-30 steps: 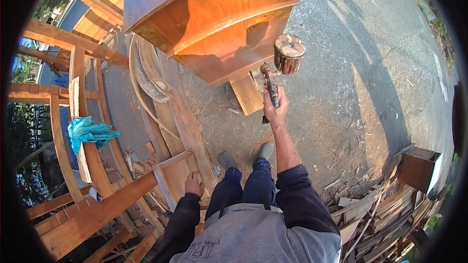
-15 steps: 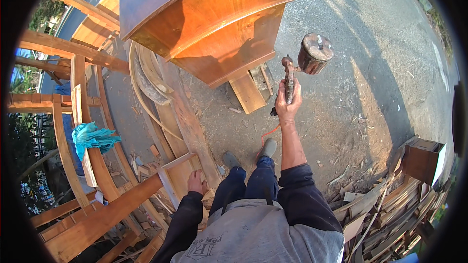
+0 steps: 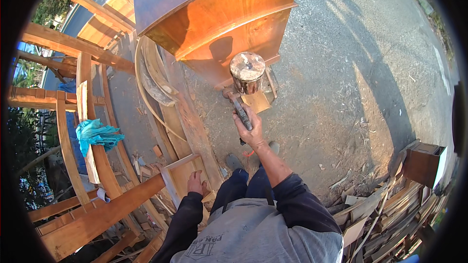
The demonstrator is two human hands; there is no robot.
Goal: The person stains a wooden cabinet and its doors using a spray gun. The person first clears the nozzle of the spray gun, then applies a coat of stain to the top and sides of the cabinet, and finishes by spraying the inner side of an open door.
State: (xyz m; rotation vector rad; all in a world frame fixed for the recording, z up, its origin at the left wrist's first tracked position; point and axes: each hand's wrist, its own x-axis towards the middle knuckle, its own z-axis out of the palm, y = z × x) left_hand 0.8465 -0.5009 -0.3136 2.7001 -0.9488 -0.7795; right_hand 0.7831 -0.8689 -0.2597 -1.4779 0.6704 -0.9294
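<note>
My right hand [image 3: 249, 127] is wrapped round the grip of a spray gun [image 3: 241, 111]. A round, paint-stained cup [image 3: 247, 72] is fixed to the gun and hides part of the lower edge of a glossy orange-brown wooden cabinet [image 3: 253, 14]. The cabinet has a curved front and stands ahead of me, apart from the gun. My left hand [image 3: 197, 184] hangs low at my left side, its fingers partly spread and nothing visible in it. Beside it is a shallow wooden box frame [image 3: 171, 185]; whether the hand touches it I cannot tell.
Stained wooden beams [image 3: 105, 209] form a rack on my left, with a turquoise cloth [image 3: 97, 135] draped over one. Curved wood strips [image 3: 151, 68] lie beside long planks [image 3: 187, 117]. At the lower right are a scrap-wood pile [image 3: 385, 219] and a small dark box [image 3: 423, 165].
My right hand has swung left with the spray gun, from beside the cabinet to in front of its lower edge. My left hand has stayed about where it was.
</note>
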